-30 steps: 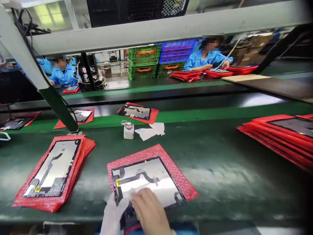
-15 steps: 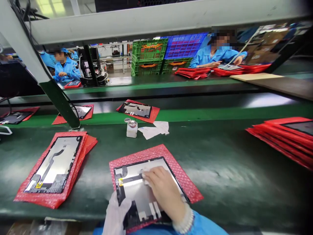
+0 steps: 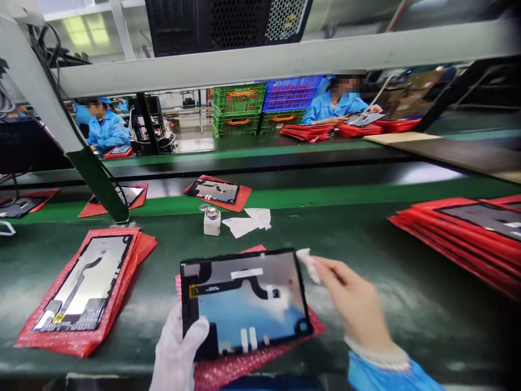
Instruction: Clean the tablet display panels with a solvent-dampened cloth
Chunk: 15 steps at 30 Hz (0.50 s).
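Note:
My left hand (image 3: pixel 177 342), in a white glove, grips the left edge of a tablet screen panel (image 3: pixel 252 304), thumb over its front corner. The panel is tilted up, its silvery back with a dark ribbon cable facing me. Beneath it lies a red bubble-wrap sheet (image 3: pixel 240 369), partly hidden. At the panel's upper right edge, my bare right hand (image 3: pixel 350 296) pinches a small white wipe (image 3: pixel 310 265). Beyond the panel stand a white dispenser bottle (image 3: pixel 212 222) with a metal top and crumpled white paper (image 3: pixel 246 222).
Left on the green bench lies another screen panel (image 3: pixel 87 282) on red bubble wrap. A stack of red bubble-wrap sleeves (image 3: pixel 448 239) sits at right. Another panel (image 3: pixel 215 191) lies farther back. A slanted post (image 3: pixel 97 184) stands at left. Co-workers in blue work across the line.
My left hand has tilted the panel up off the bubble wrap. My right hand has moved right with the wipe, from the panel's back to its right edge. The view has shifted slightly.

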### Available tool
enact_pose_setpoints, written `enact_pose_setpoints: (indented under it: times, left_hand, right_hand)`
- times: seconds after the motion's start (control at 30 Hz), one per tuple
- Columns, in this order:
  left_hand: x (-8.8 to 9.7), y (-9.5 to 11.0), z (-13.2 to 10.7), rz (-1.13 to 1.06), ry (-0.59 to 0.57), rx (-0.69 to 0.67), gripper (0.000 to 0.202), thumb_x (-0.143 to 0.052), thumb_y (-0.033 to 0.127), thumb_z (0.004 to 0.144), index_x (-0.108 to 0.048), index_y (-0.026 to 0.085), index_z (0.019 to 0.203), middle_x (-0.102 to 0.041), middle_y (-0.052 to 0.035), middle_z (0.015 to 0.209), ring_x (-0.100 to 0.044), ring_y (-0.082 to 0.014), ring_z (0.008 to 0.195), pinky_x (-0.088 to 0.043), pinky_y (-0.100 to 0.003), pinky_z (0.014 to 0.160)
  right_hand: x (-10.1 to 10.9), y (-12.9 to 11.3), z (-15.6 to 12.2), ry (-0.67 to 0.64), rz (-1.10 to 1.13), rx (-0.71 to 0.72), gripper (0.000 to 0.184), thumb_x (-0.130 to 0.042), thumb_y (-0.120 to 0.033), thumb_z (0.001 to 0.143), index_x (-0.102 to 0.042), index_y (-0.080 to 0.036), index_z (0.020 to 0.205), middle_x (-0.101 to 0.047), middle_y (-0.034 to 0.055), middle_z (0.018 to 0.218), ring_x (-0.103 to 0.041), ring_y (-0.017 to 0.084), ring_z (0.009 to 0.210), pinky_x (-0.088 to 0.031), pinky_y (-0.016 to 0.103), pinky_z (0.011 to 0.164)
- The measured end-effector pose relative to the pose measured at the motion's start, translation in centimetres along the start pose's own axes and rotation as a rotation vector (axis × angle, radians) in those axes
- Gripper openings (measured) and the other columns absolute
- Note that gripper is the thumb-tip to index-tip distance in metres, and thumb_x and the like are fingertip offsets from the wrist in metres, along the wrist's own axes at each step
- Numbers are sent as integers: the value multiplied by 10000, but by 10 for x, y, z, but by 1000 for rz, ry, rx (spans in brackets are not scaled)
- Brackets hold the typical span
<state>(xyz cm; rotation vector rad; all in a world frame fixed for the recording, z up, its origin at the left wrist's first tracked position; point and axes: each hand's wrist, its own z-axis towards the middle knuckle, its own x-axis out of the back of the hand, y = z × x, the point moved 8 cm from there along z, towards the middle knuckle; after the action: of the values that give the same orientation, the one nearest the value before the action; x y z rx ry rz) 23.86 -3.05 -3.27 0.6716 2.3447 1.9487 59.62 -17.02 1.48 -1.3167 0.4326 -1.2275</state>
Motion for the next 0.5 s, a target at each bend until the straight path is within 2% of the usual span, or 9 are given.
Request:
enact_pose_setpoints:
  times: [0.07, 0.1, 0.17, 0.2, 0.23, 0.27, 0.37, 0.43, 0.5]
  left_hand:
    - [-2, 24, 7, 22, -70, -253, 357, -593, 380, 761, -662, 201, 1063, -719, -65, 1024, -650, -273, 972, -497, -372, 901]
    - [-7, 37, 9, 50, -153, -432, 301, -573, 330, 786, -681, 205, 1036, -721, -68, 1027, -651, -266, 981, -485, -381, 924]
    - [-21, 52, 8, 153, -336, -752, 272, -532, 227, 814, -691, 251, 1034, -695, -47, 1099, -611, -243, 1078, -414, -396, 1015]
    - [-27, 52, 9, 221, -399, -827, 296, -519, 195, 819, -682, 280, 1051, -671, -28, 1145, -561, -232, 1153, -353, -403, 1068]
    - [-30, 48, 15, 255, -421, -805, 306, -528, 188, 813, -678, 296, 1057, -653, -14, 1175, -507, -225, 1215, -289, -401, 1109]
    - [-30, 42, 23, 248, -404, -708, 312, -553, 207, 803, -669, 297, 1078, -636, -10, 1205, -458, -227, 1259, -242, -398, 1133]
    - [-24, 16, 36, 34, -263, -307, 470, -585, 385, 781, -564, 256, 1233, -572, -42, 1296, -434, -259, 1275, -273, -406, 1121]
    - [-29, 0, 29, -149, -265, -103, 590, -440, 546, 819, -478, 216, 1306, -573, -92, 1289, -521, -271, 1194, -394, -426, 1036]
    - [-44, -12, 16, -327, -364, 68, 671, -257, 620, 842, -479, 181, 1298, -597, -126, 1248, -575, -268, 1128, -448, -430, 976]
  right_hand:
    - [30, 7, -1, 257, 318, -86, 330, -611, -488, 732, -634, -205, 902, -617, 28, 811, -529, 158, 678, -428, 295, 646]
    - [35, 10, -3, 323, 433, -102, 342, -636, -493, 708, -629, -204, 891, -597, 14, 781, -505, 138, 639, -418, 279, 618]
    - [29, 12, -10, 314, 506, -119, 347, -646, -493, 703, -624, -198, 886, -584, 7, 769, -489, 126, 627, -413, 270, 613]
    - [20, 13, -14, 248, 461, -117, 346, -630, -491, 723, -625, -193, 899, -598, 18, 791, -505, 137, 655, -421, 278, 637]
    - [7, 12, -18, 148, 378, -97, 341, -603, -487, 753, -628, -188, 914, -615, 35, 826, -528, 157, 697, -430, 294, 671]
    - [-10, 10, -24, 21, 272, -54, 333, -568, -480, 786, -634, -185, 923, -629, 52, 862, -547, 180, 747, -437, 314, 708]
    - [-55, 5, -42, -259, -76, 173, 326, -452, -450, 874, -656, -201, 925, -641, 69, 893, -554, 227, 842, -427, 367, 777]
    - [-71, 1, -52, -256, -308, 306, 330, -396, -409, 914, -660, -212, 936, -628, 68, 861, -533, 232, 834, -411, 376, 758]
    - [-82, -4, -65, -184, -519, 366, 318, -378, -345, 935, -658, -196, 918, -608, 74, 813, -506, 229, 782, -386, 370, 709]
